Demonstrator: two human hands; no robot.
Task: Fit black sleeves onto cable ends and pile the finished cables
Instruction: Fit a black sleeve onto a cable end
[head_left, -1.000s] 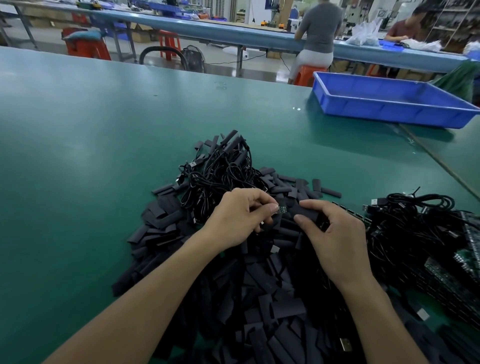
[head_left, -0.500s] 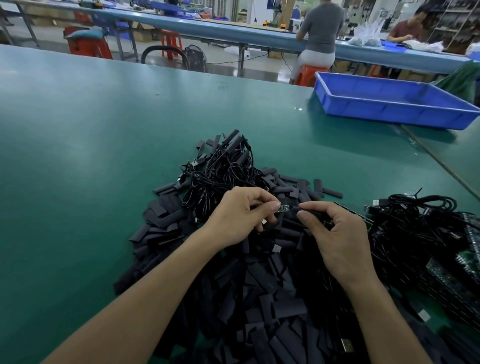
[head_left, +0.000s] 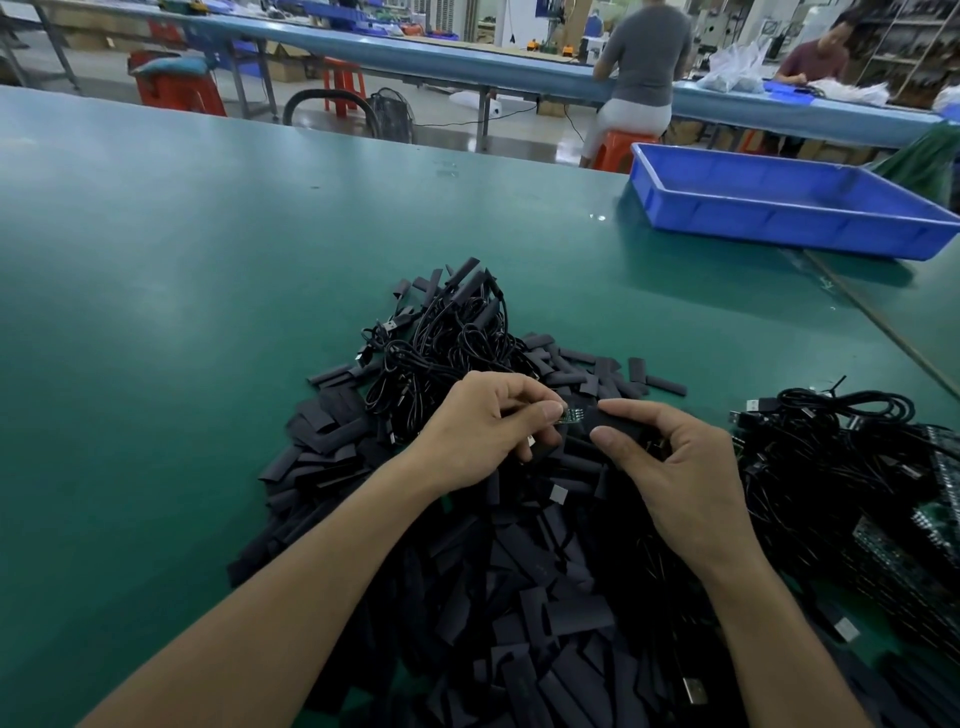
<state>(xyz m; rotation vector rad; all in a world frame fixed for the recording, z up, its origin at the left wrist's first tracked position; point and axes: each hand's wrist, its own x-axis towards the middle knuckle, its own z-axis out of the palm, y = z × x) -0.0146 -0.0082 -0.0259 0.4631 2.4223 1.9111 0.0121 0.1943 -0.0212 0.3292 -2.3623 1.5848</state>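
Left hand (head_left: 478, 431) pinches the cable end (head_left: 570, 415), right hand (head_left: 680, 478) pinches a black sleeve (head_left: 621, 422).

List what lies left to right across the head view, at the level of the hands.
loose sleeves → left hand → cable end it pinches → held sleeve → right hand gripping it → heap of cables

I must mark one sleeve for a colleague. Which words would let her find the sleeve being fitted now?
On the green table, look at the heap of black sleeves near the person. Over its middle, the right hand pinches one sleeve. Only this one is held in fingers, with a bare cable end, pinched by the left hand, at its open end.
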